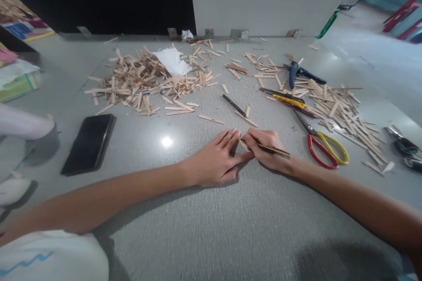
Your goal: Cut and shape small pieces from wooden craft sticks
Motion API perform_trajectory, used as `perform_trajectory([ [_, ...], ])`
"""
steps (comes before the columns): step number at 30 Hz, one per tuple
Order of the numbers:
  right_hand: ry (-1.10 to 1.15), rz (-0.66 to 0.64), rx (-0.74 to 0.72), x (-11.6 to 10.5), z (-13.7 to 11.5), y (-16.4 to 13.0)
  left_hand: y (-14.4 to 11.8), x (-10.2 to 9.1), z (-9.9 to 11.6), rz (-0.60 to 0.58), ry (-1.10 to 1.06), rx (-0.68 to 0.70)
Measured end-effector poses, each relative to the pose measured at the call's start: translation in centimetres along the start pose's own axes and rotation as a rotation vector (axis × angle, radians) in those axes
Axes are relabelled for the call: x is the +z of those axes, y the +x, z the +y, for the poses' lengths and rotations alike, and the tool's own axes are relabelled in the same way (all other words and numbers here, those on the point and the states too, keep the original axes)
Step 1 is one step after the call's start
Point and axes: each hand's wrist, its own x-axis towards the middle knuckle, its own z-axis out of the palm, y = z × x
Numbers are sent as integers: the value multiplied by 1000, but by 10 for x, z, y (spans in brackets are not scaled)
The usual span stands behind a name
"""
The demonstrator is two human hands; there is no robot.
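My right hand (268,149) is closed around a dark pencil with yellow stripes (273,150), its tip angled down to the left. Under that tip lies a small flat wooden stick (243,143), partly covered by fingers. With fingers stretched over the stick, my left hand (217,158) presses it against the table; both hands meet there. Just beyond them are a black pen (234,105), a loose stick (211,119) and another stick (247,119) by the pen's end. Scissors with red and yellow handles (325,147) lie open to the right of my right hand.
A large heap of wooden sticks (132,81) with a crumpled white tissue (173,61) spreads at the back left. More sticks (343,109), a yellow-and-black cutter (288,100) and dark blue pliers (293,72) lie right. A black phone (88,144) rests left. A panel (263,0) rises behind.
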Motion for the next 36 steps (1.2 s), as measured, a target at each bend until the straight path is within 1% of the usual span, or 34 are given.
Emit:
perform_trajectory([
  [5,6,-4,-18,-1,-2,1,1,-1,1,-12,6,2],
  [12,-6,-29,0,-2,-3,2,1,-3,1,-25,1,-3],
  [17,-50,1,-36,1,-2,1,2,-4,3,-20,-5,-21],
  [23,-95,-14,-93,1,-2,-2,5,-6,5,-48,10,-56],
  [28,-104,10,-86,1,-3,-2,5,-4,4,-35,23,-59],
  [36,-101,19,-80,-1,-4,-4,5,-7,4,-58,34,-59],
])
